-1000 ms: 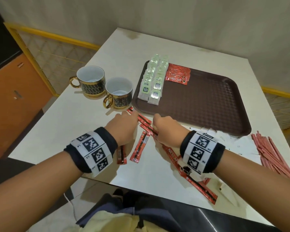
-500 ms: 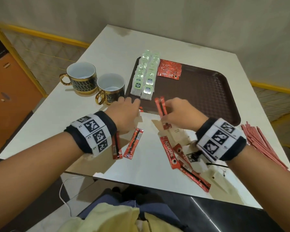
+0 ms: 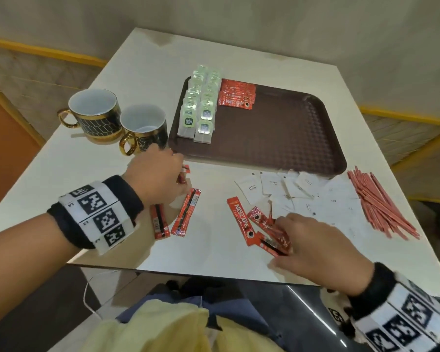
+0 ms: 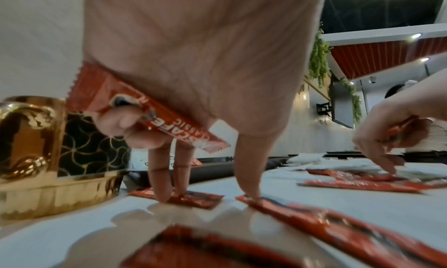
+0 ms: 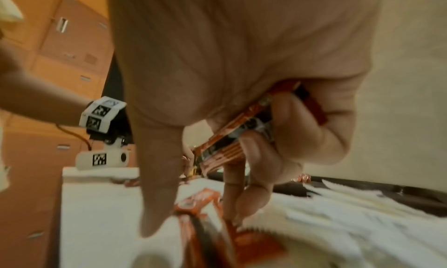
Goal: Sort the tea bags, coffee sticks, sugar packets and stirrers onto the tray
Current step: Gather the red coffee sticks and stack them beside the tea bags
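On the tray (image 3: pixel 302 146) I see tea bags (image 3: pixel 200 110) far left, some coffee sticks (image 3: pixel 236 96) beside them. My left hand (image 3: pixel 158 174) and right hand (image 3: pixel 313 242) each clutch sticks while gathering loose coffee sticks (image 3: pixel 241 227) off the near table — sugar packets (image 3: pixel 292 191) and stirrers (image 3: pixel 379 201), right, remain unsorted.

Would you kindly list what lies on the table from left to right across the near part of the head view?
Left hand → two loose coffee sticks → Nescafe stick → right hand → stirrers.
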`<state>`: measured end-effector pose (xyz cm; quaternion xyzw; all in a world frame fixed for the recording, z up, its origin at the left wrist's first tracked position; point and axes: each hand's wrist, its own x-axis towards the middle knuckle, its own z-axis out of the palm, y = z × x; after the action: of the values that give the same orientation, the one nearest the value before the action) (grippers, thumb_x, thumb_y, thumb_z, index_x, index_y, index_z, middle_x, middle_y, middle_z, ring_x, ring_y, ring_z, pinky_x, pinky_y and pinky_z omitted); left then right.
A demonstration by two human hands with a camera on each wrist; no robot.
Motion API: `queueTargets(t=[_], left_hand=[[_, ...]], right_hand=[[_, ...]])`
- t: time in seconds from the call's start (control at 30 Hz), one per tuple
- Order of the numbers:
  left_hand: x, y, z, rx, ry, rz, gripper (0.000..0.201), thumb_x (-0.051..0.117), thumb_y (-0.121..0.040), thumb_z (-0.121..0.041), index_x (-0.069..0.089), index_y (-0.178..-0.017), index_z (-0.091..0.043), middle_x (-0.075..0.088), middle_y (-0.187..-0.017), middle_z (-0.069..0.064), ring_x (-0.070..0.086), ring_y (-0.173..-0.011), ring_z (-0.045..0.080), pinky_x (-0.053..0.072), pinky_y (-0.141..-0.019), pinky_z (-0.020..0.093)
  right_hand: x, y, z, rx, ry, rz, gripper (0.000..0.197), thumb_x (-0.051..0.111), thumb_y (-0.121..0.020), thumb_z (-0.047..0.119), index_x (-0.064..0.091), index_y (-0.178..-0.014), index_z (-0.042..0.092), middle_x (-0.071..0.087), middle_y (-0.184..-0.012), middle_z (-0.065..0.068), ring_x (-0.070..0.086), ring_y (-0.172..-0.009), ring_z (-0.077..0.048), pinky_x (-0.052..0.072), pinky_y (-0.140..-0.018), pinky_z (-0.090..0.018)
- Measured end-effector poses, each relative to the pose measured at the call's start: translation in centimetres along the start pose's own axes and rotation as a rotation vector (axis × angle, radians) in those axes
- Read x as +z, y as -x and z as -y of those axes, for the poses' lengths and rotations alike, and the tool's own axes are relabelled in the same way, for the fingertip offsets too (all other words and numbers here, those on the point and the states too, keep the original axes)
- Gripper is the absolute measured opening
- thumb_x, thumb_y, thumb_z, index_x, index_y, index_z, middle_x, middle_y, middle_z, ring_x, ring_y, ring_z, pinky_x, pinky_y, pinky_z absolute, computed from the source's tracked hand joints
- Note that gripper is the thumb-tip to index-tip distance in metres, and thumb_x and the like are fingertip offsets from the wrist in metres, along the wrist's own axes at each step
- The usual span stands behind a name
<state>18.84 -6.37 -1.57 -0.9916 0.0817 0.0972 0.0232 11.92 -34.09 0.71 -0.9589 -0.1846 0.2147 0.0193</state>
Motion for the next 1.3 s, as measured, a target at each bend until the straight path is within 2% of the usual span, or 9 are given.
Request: queueTargets(t=[0.2, 0.3, 0.4, 0.5, 0.77, 0.97, 1.07, 1.17, 1.3], left_hand=[[1.1, 0.5, 0.5, 0.015, -0.043, 0.055, 0.052, 0.053, -0.09, -0.055, 0.05, -0.126, -0.017, 0.056, -0.126, 0.006, 0.046, -0.116, 0.027, 0.04, -0.096, 0.037], [1.2, 0.2, 0.7, 0.027, 0.005, -0.025, 0.041, 0.054, -0.092, -0.044, 0.052, -0.121, -0.015, 0.057, -0.118, 0.008, 0.046, -0.103, 0.024, 0.044, -0.091, 0.037], [0.9, -0.2, 0.7, 0.019, -0.044, -0.135, 0.037, 0.056, -0.092, -0.025, 0.049, -0.126, -0.013, 0.057, -0.114, 0.01, 0.046, -0.1, 0.028, 0.045, -0.086, 0.038], [0.7, -0.7, 0.4, 0.022, -0.119, -0.065, 0.043, 0.055, -0.092, -0.024, 0.046, -0.134, -0.018, 0.054, -0.121, 0.009, 0.045, -0.106, 0.028, 0.045, -0.085, 0.037], [1.3, -0.5, -0.3, 0.062, -0.331, -0.057, 0.034, 0.048, -0.099, -0.038, 0.052, -0.119, -0.01, 0.058, -0.117, 0.008, 0.049, -0.104, 0.023, 0.04, -0.083, 0.03], [-0.7, 1.1, 0.4, -0.013, 0.167, -0.205, 0.029, 0.047, -0.089, 0.003, 0.038, -0.115, -0.007, 0.048, -0.078, 0.009, 0.039, -0.081, 0.022, 0.031, -0.059, 0.03], [-2.0, 2.9, 1.2, -0.037, 0.338, -0.324, 0.038, 0.048, -0.084, 0.011, 0.035, -0.115, -0.008, 0.049, -0.079, 0.013, 0.047, -0.074, 0.028, 0.031, -0.053, 0.032], [-1.3, 5.0, 1.3, -0.152, 0.426, -0.238, 0.026, 0.048, -0.094, -0.007, 0.029, -0.109, -0.016, 0.045, -0.079, 0.008, 0.044, -0.073, 0.024, 0.03, -0.054, 0.03], [1.0, 5.9, 1.0, -0.184, 0.281, 0.167, 0.04, 0.042, -0.094, -0.055, 0.029, -0.109, -0.02, 0.046, -0.09, 0.0, 0.043, -0.094, 0.022, 0.043, -0.074, 0.034]], right_hand=[[2.7, -1.3, 0.0, 0.081, -0.066, -0.135, 0.018, 0.053, -0.094, 0.039, 0.052, -0.104, 0.024, 0.044, -0.089, 0.011, 0.051, -0.077, -0.012, 0.031, -0.055, -0.018], [2.2, -1.3, -0.2, 0.075, -0.083, -0.178, 0.022, 0.057, -0.09, 0.042, 0.052, -0.101, 0.024, 0.047, -0.093, 0.01, 0.055, -0.079, -0.014, 0.04, -0.06, -0.024], [1.6, -1.3, -0.5, 0.07, -0.089, -0.202, 0.041, 0.064, -0.084, 0.048, 0.051, -0.117, 0.028, 0.048, -0.105, 0.01, 0.059, -0.084, -0.016, 0.047, -0.066, -0.028], [1.6, -1.9, -0.4, 0.059, -0.045, -0.164, 0.048, 0.063, -0.086, 0.048, 0.05, -0.127, 0.028, 0.046, -0.112, 0.007, 0.061, -0.084, -0.017, 0.05, -0.068, -0.029], [1.4, -4.1, 0.7, 0.038, 0.068, -0.195, 0.016, 0.05, -0.095, 0.032, 0.055, -0.091, 0.018, 0.04, -0.086, 0.006, 0.048, -0.068, -0.017, 0.032, -0.054, -0.026], [-0.8, -4.8, 0.4, 0.008, -0.183, -0.378, 0.02, 0.039, -0.098, 0.028, 0.044, -0.08, 0.019, 0.052, -0.069, 0.003, 0.051, -0.06, -0.015, 0.038, -0.053, -0.031], [-2.4, -4.5, 0.5, 0.015, -0.307, -0.504, 0.018, 0.037, -0.096, 0.024, 0.042, -0.08, 0.018, 0.051, -0.06, -0.001, 0.049, -0.054, -0.019, 0.033, -0.049, -0.032], [-1.6, -4.1, 1.0, 0.027, -0.257, -0.432, 0.026, 0.04, -0.097, 0.039, 0.045, -0.08, 0.02, 0.052, -0.06, 0.002, 0.05, -0.052, -0.015, 0.035, -0.05, -0.031], [1.0, -4.2, 1.9, 0.113, -0.122, -0.193, 0.042, 0.052, -0.087, 0.064, 0.046, -0.087, 0.022, 0.055, -0.071, 0.007, 0.054, -0.062, -0.013, 0.041, -0.053, -0.03]])
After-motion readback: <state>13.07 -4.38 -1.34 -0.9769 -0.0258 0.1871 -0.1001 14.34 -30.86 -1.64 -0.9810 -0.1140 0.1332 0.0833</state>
